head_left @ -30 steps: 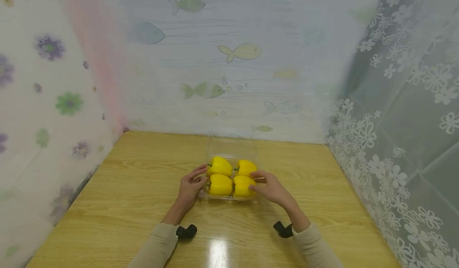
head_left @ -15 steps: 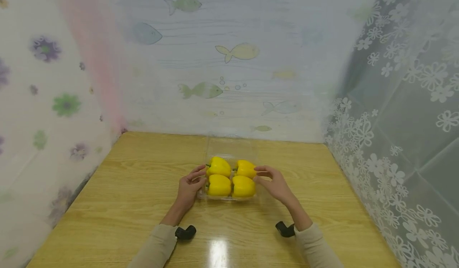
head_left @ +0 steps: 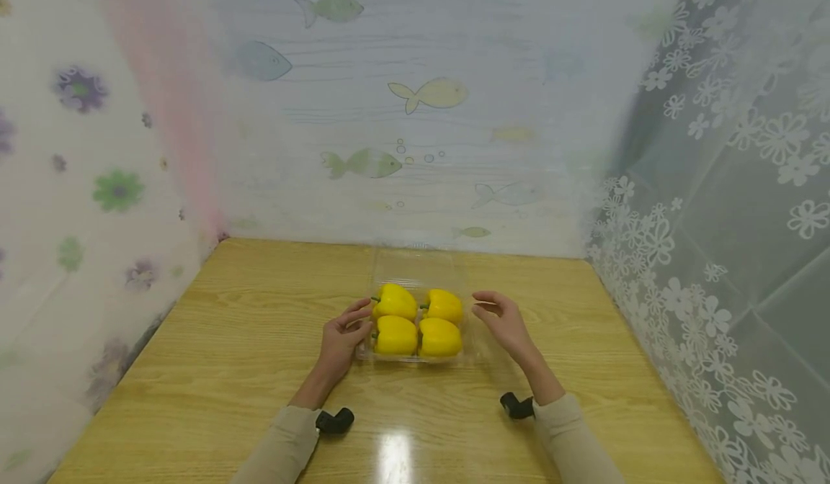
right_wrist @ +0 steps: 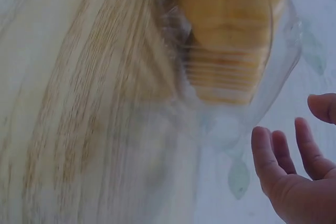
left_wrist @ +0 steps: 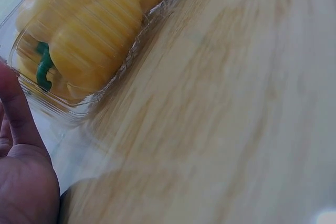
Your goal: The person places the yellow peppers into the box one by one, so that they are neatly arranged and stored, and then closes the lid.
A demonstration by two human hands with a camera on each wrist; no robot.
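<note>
Several yellow bell peppers [head_left: 397,335] with green stems sit in two rows inside a clear plastic clamshell box [head_left: 410,359]. The box's lid [head_left: 418,262] is folded back toward the wall. At the box's left side rests my left hand [head_left: 340,336], its fingers fairly straight and right at the rim. In the left wrist view, part of that hand [left_wrist: 23,177] is beside the box's ribbed corner [left_wrist: 68,109]. My right hand [head_left: 509,325] is off to the right of the box, fingers loosely bent with nothing between them. The right wrist view shows those fingers spread apart [right_wrist: 270,161].
The box stands on a wood-grain table [head_left: 272,289]. A fish-print curtain [head_left: 428,138] hangs behind it, with flowered sheets [head_left: 84,203] along the sides. Black angled pieces stick out at both wrists, the left piece [head_left: 335,420] and the right piece [head_left: 516,405].
My right hand has let go of the front right pepper and drawn back to the right, away from the box. The left hand stays at the box's left side.
</note>
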